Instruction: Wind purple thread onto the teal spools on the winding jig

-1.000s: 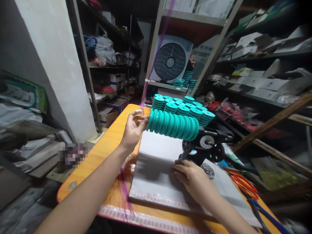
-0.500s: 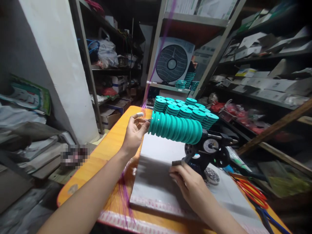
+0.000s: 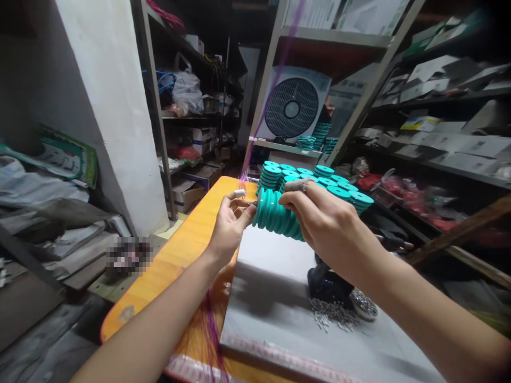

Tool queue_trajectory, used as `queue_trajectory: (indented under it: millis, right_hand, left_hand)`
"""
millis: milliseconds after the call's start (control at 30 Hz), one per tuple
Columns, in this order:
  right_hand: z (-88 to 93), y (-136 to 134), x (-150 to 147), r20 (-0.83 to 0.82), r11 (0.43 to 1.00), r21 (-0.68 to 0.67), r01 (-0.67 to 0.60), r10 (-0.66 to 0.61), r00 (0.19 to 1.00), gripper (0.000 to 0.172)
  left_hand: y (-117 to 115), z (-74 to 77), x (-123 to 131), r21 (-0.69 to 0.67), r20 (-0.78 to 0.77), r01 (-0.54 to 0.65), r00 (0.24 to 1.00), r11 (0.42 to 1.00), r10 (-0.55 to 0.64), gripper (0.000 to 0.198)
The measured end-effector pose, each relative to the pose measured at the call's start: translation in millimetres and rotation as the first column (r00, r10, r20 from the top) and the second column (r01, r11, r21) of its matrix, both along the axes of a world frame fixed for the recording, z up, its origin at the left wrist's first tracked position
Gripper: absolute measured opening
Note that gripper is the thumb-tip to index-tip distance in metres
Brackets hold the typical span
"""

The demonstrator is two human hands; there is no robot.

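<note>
A row of green ribbed spools (image 3: 275,215) sits on the spindle of a dark winding device (image 3: 329,284). My left hand (image 3: 231,221) is at the row's left end, thumb and fingers pinched by the spindle tip. What they pinch is too small to make out. White tape wraps one of its fingertips. My right hand (image 3: 327,213) lies over the front top of the row, fingers bent and pressed together at the spools. Its palm hides the right part of the row and much of the device. Anything in those fingers is hidden.
Small metal pieces (image 3: 333,314) lie scattered beside a round dish (image 3: 364,306) on the white board (image 3: 271,319). Stacked green spools (image 3: 339,190) stand behind. Purple strands (image 3: 209,324) hang over the orange table (image 3: 171,276). A box fan (image 3: 291,106) stands on the shelf.
My right hand has risen from the board by the device's base onto the spools, uncovering the metal pieces. The left hand keeps its pinch at the spindle end. The view has shifted slightly.
</note>
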State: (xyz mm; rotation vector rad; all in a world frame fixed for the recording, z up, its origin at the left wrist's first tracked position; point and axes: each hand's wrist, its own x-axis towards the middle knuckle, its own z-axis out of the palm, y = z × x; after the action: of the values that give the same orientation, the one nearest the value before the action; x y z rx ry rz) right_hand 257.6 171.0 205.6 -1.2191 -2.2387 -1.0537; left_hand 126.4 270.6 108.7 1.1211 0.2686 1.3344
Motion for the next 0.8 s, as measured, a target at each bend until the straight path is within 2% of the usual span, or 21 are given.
queue_trajectory:
  millis: [200, 367, 600, 800]
  right_hand:
    - [-0.6, 1.2, 2.7, -0.094, 0.999, -0.039, -0.002, -0.001, 0.996, 0.016]
    - [-0.8, 0.8, -1.1, 0.017, 1.0, 0.021, -0.002, 0.002, 1.0, 0.017]
    - [-3.8, -2.3, -5.0, 0.169, 0.996, 0.08, 0.046, -0.059, 0.984, 0.025]
    - [-1.9, 2.4, -5.0, 0.142, 0.998, 0.021, 0.055, -0.057, 0.988, 0.023]
  left_hand:
    - [0.9, 0.2, -0.1, 0.002, 0.002, -0.006, 1.0, 1.0, 0.006, 0.04]
    - [0.6, 0.3, -1.0, -0.004, 0.002, -0.01, 1.0, 1.0, 0.01, 0.04]
    - [-1.0, 1.8, -0.5, -0.017, 0.001, -0.02, 1.0, 1.0, 0.02, 0.043]
    - [0.3, -1.7, -0.4, 0.001, 0.017, -0.01, 1.0, 1.0, 0.01, 0.045]
